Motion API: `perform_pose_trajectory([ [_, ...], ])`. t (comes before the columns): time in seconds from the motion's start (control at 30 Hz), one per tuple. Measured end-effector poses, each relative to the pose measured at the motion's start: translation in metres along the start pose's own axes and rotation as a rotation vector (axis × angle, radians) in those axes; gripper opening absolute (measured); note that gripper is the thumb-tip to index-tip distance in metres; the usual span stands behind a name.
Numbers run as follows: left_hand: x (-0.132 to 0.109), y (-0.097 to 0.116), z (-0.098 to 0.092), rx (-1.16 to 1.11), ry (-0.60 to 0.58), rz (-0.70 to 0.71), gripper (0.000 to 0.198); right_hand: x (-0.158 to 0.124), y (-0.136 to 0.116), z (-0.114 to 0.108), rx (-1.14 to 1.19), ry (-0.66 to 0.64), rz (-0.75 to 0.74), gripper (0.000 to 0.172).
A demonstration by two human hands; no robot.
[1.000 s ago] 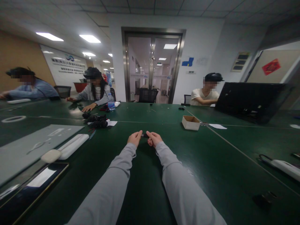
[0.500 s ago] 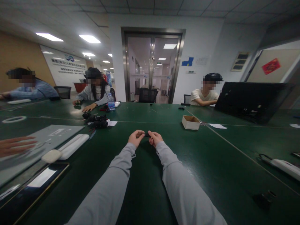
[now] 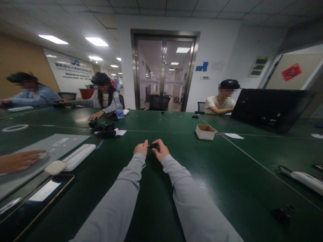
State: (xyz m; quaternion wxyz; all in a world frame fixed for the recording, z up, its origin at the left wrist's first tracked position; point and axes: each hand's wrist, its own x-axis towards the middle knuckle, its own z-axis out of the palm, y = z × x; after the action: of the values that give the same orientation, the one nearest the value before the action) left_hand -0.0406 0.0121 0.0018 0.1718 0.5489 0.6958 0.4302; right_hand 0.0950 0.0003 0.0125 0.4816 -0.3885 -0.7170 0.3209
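In front of me over the green table (image 3: 214, 168), both my hands meet at a small black cylindrical piece (image 3: 152, 146). My right hand (image 3: 161, 152) pinches the dark body between thumb and fingertips. At its left end, a thin lighter tip reaches the closed thumb and fingers of my left hand (image 3: 140, 149). The piece lies roughly level; its exact kind is too small to make out. Far to the right of my forearms, a short black cylinder with a shiny rim (image 3: 290, 210) stands on the table.
An open cardboard box (image 3: 205, 132) and white paper (image 3: 234, 135) lie ahead right, near a black monitor (image 3: 270, 109). Black gear (image 3: 103, 130) and a bottle (image 3: 119, 110) stand ahead left. A phone (image 3: 37, 203) and a co-worker's hand (image 3: 21, 161) are at left. Other people sit opposite.
Both hands have shifted slightly left, and more of the black piece shows between them. A co-worker's hand at left now rests on a small white object. The person opposite has stretched an arm leftward.
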Motion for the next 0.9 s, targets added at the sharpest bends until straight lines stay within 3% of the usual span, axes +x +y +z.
perform_pose_trajectory([
  [0.1,0.003,-0.003,-0.001,-0.04,-0.006,-0.015,0.053,-0.003,-0.011,-0.001,-0.234,-0.003,-0.16,0.03],
  [0.2,0.003,-0.005,0.0,-0.082,-0.004,-0.023,0.052,-0.002,-0.012,-0.002,-0.306,-0.018,-0.175,0.033],
  [0.47,-0.006,0.003,0.001,-0.053,0.012,0.043,0.048,0.007,0.017,-0.006,-0.137,0.034,-0.08,0.034],
  [0.73,-0.007,0.004,0.009,-0.458,-0.068,0.125,0.019,0.011,0.03,-0.01,-0.119,0.1,0.035,0.022],
  [0.9,-0.006,0.005,0.009,-0.698,-0.171,0.211,0.024,0.014,0.033,-0.013,-0.051,0.116,0.116,0.014],
])
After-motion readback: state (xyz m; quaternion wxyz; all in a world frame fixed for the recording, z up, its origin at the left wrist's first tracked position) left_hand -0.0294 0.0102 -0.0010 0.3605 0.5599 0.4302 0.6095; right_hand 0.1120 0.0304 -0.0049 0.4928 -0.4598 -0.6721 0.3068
